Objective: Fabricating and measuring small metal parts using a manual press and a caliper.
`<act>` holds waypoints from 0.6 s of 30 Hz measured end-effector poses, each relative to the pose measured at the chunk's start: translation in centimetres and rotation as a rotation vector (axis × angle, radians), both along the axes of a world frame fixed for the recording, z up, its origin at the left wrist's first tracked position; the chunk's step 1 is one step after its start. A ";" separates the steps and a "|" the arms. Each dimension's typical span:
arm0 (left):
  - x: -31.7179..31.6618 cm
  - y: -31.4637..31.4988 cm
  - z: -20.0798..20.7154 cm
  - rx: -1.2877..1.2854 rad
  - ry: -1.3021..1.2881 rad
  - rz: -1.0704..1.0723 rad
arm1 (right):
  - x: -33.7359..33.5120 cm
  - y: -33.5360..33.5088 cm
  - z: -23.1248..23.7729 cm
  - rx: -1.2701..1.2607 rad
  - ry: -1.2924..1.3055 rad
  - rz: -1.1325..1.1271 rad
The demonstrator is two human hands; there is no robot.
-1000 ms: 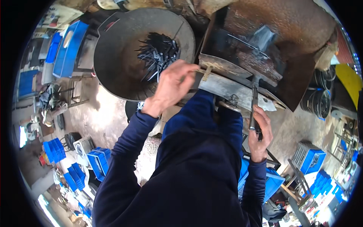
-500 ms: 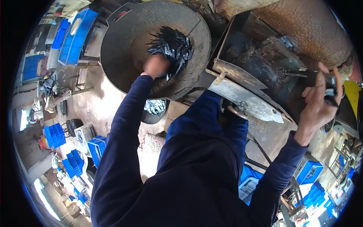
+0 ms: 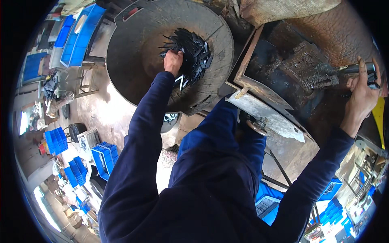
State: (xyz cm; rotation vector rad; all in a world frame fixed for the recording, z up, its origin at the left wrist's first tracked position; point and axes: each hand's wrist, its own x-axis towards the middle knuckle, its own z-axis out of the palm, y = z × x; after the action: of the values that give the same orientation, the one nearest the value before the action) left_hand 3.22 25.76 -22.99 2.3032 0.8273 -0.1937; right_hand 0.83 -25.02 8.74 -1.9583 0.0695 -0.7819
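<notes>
My left hand (image 3: 173, 62) reaches into a large round metal pan (image 3: 131, 67). Its fingers are closed at the near-left side of a heap of thin, dark metal strips (image 3: 192, 52); the fingertips and anything pinched there are hidden against the heap. On the far right, my right hand (image 3: 362, 95) has its fingers around a dark, rod-shaped handle (image 3: 351, 69) with a shiny end. The handle runs left to a dark, rough, crusted piece (image 3: 312, 67), which lies over a blackened metal trough (image 3: 265, 60).
A pale metal plate (image 3: 267, 113) fronts the trough, with a round handwheel (image 3: 256, 126) below it. Beyond the trough lies a pale sack (image 3: 289, 10). Blue crates (image 3: 83, 36) stand at the left, and more blue bins (image 3: 104, 158) sit lower left.
My left hand has moved slightly up and right, closer into the strips. My right hand has moved up and right, and the rough piece over the trough shows more fully.
</notes>
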 end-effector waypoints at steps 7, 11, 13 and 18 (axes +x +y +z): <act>-0.4 0.6 -1.3 -0.246 -0.052 0.188 | 1.6 -0.1 0.2 -0.070 0.067 -0.035; -1.3 -0.2 0.7 -0.489 -0.040 0.247 | 1.5 0.1 0.3 -0.058 0.063 -0.056; -1.9 -0.1 2.0 -0.607 -0.048 0.249 | 1.7 0.4 0.2 -0.011 0.045 -0.048; -3.1 1.2 3.7 -0.504 -0.218 0.125 | 2.2 0.3 0.1 0.060 0.012 -0.012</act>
State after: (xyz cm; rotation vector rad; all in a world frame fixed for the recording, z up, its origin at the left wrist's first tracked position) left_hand 0.09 27.00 -19.30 1.7594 0.7114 -0.0804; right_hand 3.05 -24.71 8.82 -1.9071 0.1109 -0.7678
